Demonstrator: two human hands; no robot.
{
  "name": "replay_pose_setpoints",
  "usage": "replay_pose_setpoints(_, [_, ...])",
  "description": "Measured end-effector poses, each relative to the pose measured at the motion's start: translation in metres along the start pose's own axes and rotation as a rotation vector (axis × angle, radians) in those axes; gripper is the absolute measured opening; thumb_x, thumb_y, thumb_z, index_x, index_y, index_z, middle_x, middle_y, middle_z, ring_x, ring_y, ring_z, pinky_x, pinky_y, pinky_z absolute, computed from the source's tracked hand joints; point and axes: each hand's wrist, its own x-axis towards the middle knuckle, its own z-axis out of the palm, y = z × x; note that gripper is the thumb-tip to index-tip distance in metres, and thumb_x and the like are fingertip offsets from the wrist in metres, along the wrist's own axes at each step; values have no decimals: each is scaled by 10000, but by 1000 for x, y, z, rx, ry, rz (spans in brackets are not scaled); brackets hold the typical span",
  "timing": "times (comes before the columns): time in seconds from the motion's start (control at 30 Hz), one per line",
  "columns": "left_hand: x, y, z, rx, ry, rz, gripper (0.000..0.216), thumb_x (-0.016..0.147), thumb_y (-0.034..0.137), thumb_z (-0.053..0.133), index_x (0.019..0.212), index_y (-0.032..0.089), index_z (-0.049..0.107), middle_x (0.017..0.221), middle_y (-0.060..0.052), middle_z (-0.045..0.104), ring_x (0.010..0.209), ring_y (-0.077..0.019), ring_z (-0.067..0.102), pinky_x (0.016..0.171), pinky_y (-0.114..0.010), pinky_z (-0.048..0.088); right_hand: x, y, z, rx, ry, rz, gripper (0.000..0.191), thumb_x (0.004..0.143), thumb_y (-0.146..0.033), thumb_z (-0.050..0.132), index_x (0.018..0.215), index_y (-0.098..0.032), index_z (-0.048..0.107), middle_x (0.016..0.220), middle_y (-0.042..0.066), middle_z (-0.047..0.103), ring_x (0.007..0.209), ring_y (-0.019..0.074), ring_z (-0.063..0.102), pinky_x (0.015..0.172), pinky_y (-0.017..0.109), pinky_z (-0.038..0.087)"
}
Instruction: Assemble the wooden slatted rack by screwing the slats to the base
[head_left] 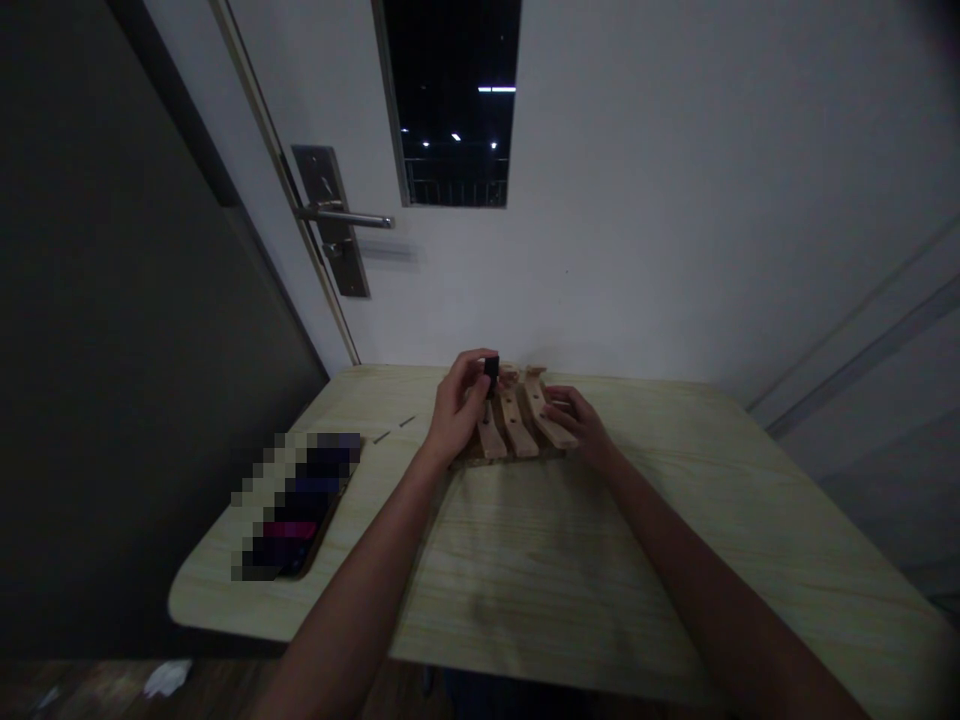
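Observation:
A wooden piece with three pale curved slats [517,432], each with small dark holes, rests on the table in front of me. Beneath the slats a darker, flat base [512,460] shows along the near edge. At the left slat, my left hand [459,400] pinches a small black block [491,373] between thumb and fingers. On the other side, my right hand [583,422] is closed around the edge of the rightmost slat, with its fingers partly hidden. Two thin metal pins [382,437] lie on the table left of my left hand.
The light wood-grain table [517,560] stands against a white door [630,220] with a metal handle [349,216] and a dark window [454,100]. A phone [307,505], partly pixelated, lies at the table's left. A dark panel [135,350] rises beyond the left edge.

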Motion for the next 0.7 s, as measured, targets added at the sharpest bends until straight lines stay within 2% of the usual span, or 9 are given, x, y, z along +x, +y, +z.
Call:
replay_pose_setpoints(0.07, [0,0,0,32,10,18,230,878,301,498,1099,254,539,993,-37,608,874,-146,596,799,-306,477,-1,-1,0,8,-5,9,417,688,-531,668,976,-252,552,1104,72,605,976,227,604,816,391,511])
replay_pose_setpoints(0.13, [1,-2,0,94,56,47,247,821,291,590,1063,255,558,1011,-33,590,913,-151,575,809,-303,472,-1,-1,1,20,-10,16,412,693,-518,669,984,-252,548,1107,70,603,974,225,606,816,392,511])
replay_pose_setpoints(0.23, [2,-5,1,161,108,69,324,740,249,683,1040,258,561,1003,-24,568,894,-147,559,787,-296,473,-2,0,0,23,-7,9,400,703,-501,667,993,-254,546,1113,72,597,983,225,602,817,395,508])
replay_pose_setpoints(0.47, [2,-6,0,88,47,55,357,818,271,592,1168,283,522,1023,-38,599,907,-156,577,804,-313,486,-1,2,0,2,1,1,419,701,-522,660,1002,-255,544,1117,73,603,983,232,604,830,417,506])
replay_pose_setpoints(0.6, [1,-2,-1,30,-14,34,263,894,291,463,1144,277,543,1005,-49,617,892,-164,596,798,-338,496,0,3,-1,14,-10,6,400,709,-507,657,1000,-259,540,1099,71,601,972,228,606,816,405,512])
replay_pose_setpoints(0.7, [1,-2,0,81,29,48,247,834,280,571,1080,266,567,1010,-41,601,922,-165,582,824,-337,484,0,4,0,24,-8,10,402,706,-493,663,1001,-251,537,1104,75,591,972,226,604,809,395,512])
